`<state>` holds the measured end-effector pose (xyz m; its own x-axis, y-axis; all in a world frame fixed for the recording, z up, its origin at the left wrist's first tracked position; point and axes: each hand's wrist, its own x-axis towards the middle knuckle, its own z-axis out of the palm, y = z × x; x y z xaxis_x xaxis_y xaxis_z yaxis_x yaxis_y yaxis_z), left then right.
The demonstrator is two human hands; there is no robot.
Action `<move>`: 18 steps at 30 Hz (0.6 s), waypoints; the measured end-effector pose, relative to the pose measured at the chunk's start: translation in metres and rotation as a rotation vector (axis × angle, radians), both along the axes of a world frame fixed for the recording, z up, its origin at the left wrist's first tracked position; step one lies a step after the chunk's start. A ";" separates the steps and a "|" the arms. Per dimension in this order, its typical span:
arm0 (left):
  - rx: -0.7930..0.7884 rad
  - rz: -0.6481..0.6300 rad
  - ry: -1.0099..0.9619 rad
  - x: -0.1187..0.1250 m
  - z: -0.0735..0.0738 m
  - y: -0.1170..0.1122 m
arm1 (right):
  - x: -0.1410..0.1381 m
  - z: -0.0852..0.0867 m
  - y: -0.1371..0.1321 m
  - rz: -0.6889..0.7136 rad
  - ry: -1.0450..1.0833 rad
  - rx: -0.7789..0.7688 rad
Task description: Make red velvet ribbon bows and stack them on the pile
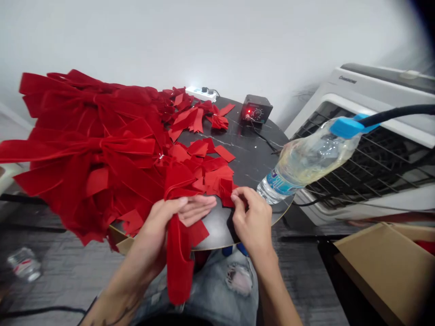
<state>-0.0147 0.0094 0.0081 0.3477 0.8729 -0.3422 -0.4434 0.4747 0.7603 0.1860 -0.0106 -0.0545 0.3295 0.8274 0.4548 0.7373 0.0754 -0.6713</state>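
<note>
A strip of red velvet ribbon [179, 267] runs through my left hand [190, 212], held under the thumb. Its fingers are stretched out together, palm up; part of the ribbon bunches above the hand and a folded length hangs over the table edge. My right hand [253, 219] is closed in a pinch at a small piece of red ribbon [226, 192] at the near right of the cut pieces. Several loose cut red pieces [215, 174] lie beyond both hands. Left of them rises a big pile of red velvet bows [91, 136].
The dark round table [248, 145] bears a black control box with a red light [256, 108] and a white power strip [200, 93]. A tilted plastic bottle with a blue cap [306, 154] stands close to my right hand. A white air cooler [374, 127] and cardboard box [390, 267] are at right.
</note>
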 end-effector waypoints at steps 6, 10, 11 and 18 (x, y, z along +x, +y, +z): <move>-0.012 -0.016 -0.023 0.030 -0.009 -0.005 | -0.003 0.005 -0.006 -0.008 -0.016 -0.054; -0.065 -0.043 -0.016 0.036 -0.014 -0.004 | -0.008 0.008 -0.013 -0.008 0.029 -0.079; -0.083 -0.061 -0.010 0.035 -0.016 -0.004 | -0.009 0.009 -0.014 -0.013 0.051 -0.088; 0.339 -0.324 0.447 0.027 -0.015 -0.006 | -0.009 0.019 -0.030 0.030 0.244 -0.170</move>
